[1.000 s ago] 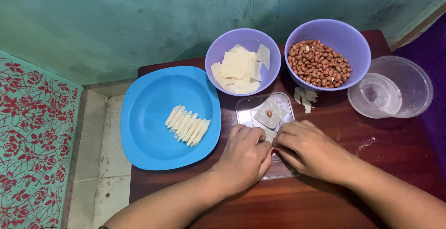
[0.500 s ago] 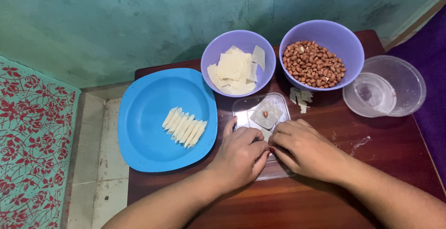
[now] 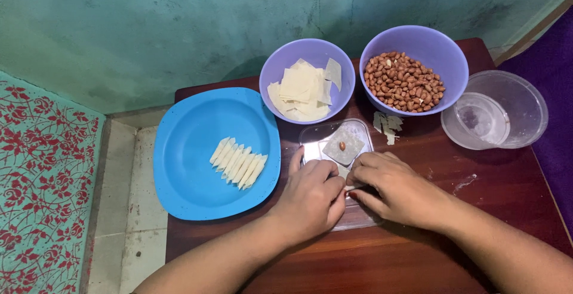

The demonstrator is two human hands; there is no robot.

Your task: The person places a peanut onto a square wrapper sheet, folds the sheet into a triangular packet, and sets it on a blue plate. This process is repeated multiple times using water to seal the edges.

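My left hand (image 3: 310,195) and my right hand (image 3: 394,186) meet over a clear plastic board (image 3: 316,145), fingertips pinched together on a small pale wrapper piece that is mostly hidden. Just beyond my fingers a square wrapper (image 3: 343,146) lies flat on the board with one peanut on it. A blue plate (image 3: 191,145) to the left carries a row of several rolled wrappers (image 3: 239,162). Behind the board stand a purple bowl of wrapper sheets (image 3: 307,85) and a purple bowl of peanuts (image 3: 403,82).
A clear plastic tub (image 3: 525,106) with its lid inside sits at the right on the dark wooden table (image 3: 501,192). Wrapper scraps (image 3: 387,124) lie by the peanut bowl. A teal wall and a red-flowered cloth (image 3: 42,180) border the left.
Both hands stay pinched together over the board; the view has shifted slightly. The wrapper with the peanut has not moved.
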